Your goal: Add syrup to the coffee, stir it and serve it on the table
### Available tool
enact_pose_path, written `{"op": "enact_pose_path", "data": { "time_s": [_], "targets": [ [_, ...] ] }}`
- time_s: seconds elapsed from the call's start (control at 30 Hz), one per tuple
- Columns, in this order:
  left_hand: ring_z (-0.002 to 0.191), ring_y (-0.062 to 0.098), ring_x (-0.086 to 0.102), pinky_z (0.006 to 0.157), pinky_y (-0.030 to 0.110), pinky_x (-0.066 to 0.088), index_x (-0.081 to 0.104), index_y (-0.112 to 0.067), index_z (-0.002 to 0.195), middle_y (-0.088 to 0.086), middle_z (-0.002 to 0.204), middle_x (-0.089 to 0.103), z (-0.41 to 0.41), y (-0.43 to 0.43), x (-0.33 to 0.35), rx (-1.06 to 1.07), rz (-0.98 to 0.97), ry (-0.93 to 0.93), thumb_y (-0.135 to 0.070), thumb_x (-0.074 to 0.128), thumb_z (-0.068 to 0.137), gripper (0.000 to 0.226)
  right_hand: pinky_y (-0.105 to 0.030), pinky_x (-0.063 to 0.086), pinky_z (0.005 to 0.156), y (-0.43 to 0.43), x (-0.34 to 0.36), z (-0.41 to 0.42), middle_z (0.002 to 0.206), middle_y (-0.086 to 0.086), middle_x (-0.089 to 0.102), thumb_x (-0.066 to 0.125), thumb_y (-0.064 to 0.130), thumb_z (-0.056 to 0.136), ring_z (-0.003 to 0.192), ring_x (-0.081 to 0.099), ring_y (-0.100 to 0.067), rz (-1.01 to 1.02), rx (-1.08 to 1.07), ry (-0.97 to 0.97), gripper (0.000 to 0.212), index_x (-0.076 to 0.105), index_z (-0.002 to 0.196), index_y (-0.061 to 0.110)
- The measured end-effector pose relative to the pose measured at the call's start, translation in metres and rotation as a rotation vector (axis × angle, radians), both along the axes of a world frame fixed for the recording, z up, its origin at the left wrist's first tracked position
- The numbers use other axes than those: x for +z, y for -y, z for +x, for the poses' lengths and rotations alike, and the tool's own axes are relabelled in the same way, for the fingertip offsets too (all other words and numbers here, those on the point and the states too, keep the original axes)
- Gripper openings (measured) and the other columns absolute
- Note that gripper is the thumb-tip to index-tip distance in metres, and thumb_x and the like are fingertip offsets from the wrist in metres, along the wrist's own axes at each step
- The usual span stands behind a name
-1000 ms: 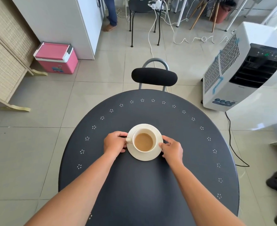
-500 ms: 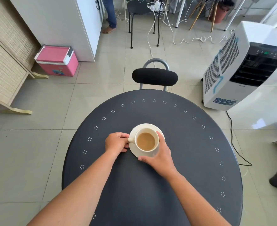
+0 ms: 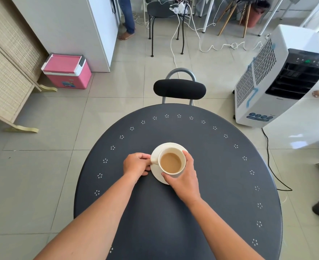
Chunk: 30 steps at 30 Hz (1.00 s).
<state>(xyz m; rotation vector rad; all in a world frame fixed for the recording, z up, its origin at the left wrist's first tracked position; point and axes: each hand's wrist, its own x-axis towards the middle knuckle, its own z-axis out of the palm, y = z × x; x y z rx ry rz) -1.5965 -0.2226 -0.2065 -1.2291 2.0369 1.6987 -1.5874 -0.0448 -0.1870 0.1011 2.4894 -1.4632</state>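
A cream cup (image 3: 171, 162) full of light brown coffee stands on a cream saucer (image 3: 169, 147) near the middle of a round dark table (image 3: 220, 184). My right hand (image 3: 185, 175) wraps around the cup's right and near side, thumb in front and fingers behind. My left hand (image 3: 137, 164) is curled at the saucer's left edge, its fingers at the cup's handle. No syrup or spoon is in view.
A black-backed chair (image 3: 179, 89) is tucked in at the table's far side. A white air cooler (image 3: 278, 79) stands at the right with its cable across the floor. A pink cooler box (image 3: 66, 71) and a wicker screen (image 3: 6, 59) are at the left. A person's legs (image 3: 127, 17) stand far back.
My right hand has moved from the saucer's right edge onto the cup and now wraps it. My left hand has stayed at the saucer's left edge.
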Motion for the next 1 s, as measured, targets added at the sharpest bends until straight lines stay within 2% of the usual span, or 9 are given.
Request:
{"op": "enact_pose_path", "data": {
  "time_s": [0.07, 0.23, 0.43, 0.6, 0.73, 0.83, 0.93, 1.0],
  "targets": [
    [0.056, 0.006, 0.072, 0.05, 0.023, 0.055, 0.077, -0.023, 0.077, -0.006, 0.065, 0.077, 0.0, 0.0, -0.001, -0.009, -0.005, 0.0, -0.014, 0.077, 0.074, 0.01, -0.015, 0.039, 0.073, -0.001, 0.001, -0.001, 0.116, 0.046, 0.047, 0.08, 0.048, 0.055, 0.104, 0.044, 0.023, -0.01, -0.013, 0.003, 0.088, 0.024, 0.12, 0.068],
    [0.055, 0.006, 0.073, 0.048, 0.022, 0.055, 0.078, -0.022, 0.079, -0.004, 0.069, 0.078, -0.001, 0.001, -0.002, -0.014, -0.012, 0.003, -0.011, 0.076, 0.075, 0.012, -0.028, 0.046, 0.079, -0.003, 0.0, -0.004, 0.119, 0.039, 0.05, 0.08, 0.049, 0.055, 0.11, 0.053, 0.001, -0.019, 0.0, 0.004, 0.087, 0.026, 0.122, 0.066],
    [0.058, 0.008, 0.073, 0.049, 0.022, 0.055, 0.078, -0.023, 0.079, -0.003, 0.071, 0.079, -0.001, -0.001, -0.004, -0.006, -0.024, -0.003, -0.012, 0.077, 0.074, 0.012, -0.023, 0.044, 0.076, -0.005, -0.001, -0.005, 0.12, 0.038, 0.05, 0.081, 0.046, 0.056, 0.11, 0.051, 0.007, -0.042, 0.015, 0.01, 0.088, 0.027, 0.122, 0.065],
    [0.053, 0.003, 0.071, 0.052, 0.024, 0.058, 0.079, -0.022, 0.082, -0.005, 0.068, 0.078, 0.0, -0.002, -0.006, 0.006, -0.029, -0.005, -0.014, 0.079, 0.074, 0.011, -0.032, 0.049, 0.083, -0.008, -0.001, -0.005, 0.122, 0.037, 0.049, 0.081, 0.044, 0.055, 0.113, 0.053, 0.001, -0.056, 0.031, 0.026, 0.089, 0.026, 0.122, 0.065],
    [0.058, 0.006, 0.072, 0.055, 0.026, 0.059, 0.079, -0.019, 0.089, -0.002, 0.074, 0.078, 0.003, -0.005, -0.008, 0.024, -0.027, -0.031, -0.014, 0.078, 0.077, 0.013, -0.03, 0.045, 0.089, -0.015, -0.001, -0.001, 0.122, 0.047, 0.04, 0.083, 0.044, 0.055, 0.114, 0.048, 0.004, -0.043, 0.054, 0.044, 0.107, 0.012, 0.131, 0.069],
    [0.068, 0.012, 0.073, 0.059, 0.029, 0.062, 0.078, -0.015, 0.097, -0.001, 0.08, 0.077, 0.005, -0.006, -0.008, 0.058, -0.011, -0.063, -0.017, 0.077, 0.08, 0.018, -0.032, 0.038, 0.097, -0.025, -0.006, 0.003, 0.137, 0.038, 0.037, 0.083, 0.047, 0.056, 0.126, 0.039, 0.001, -0.025, 0.052, 0.082, 0.115, 0.005, 0.139, 0.064],
    [0.079, 0.012, 0.073, 0.069, 0.034, 0.063, 0.075, -0.018, 0.107, -0.004, 0.086, 0.076, 0.015, -0.007, -0.008, 0.083, -0.025, -0.118, -0.022, 0.075, 0.082, 0.025, -0.029, 0.033, 0.102, -0.046, -0.015, 0.012, 0.145, 0.031, 0.033, 0.08, 0.047, 0.061, 0.132, 0.032, 0.007, 0.007, -0.014, 0.103, 0.108, 0.008, 0.141, 0.058],
    [0.091, 0.015, 0.071, 0.083, 0.038, 0.061, 0.075, -0.023, 0.109, -0.005, 0.096, 0.075, 0.026, -0.01, -0.004, 0.049, -0.135, -0.136, -0.026, 0.07, 0.086, 0.024, -0.027, 0.033, 0.103, -0.06, -0.016, 0.02, 0.143, 0.03, 0.033, 0.076, 0.045, 0.068, 0.13, 0.032, 0.01, 0.043, -0.071, 0.073, 0.097, 0.013, 0.141, 0.056]
  ]
}}
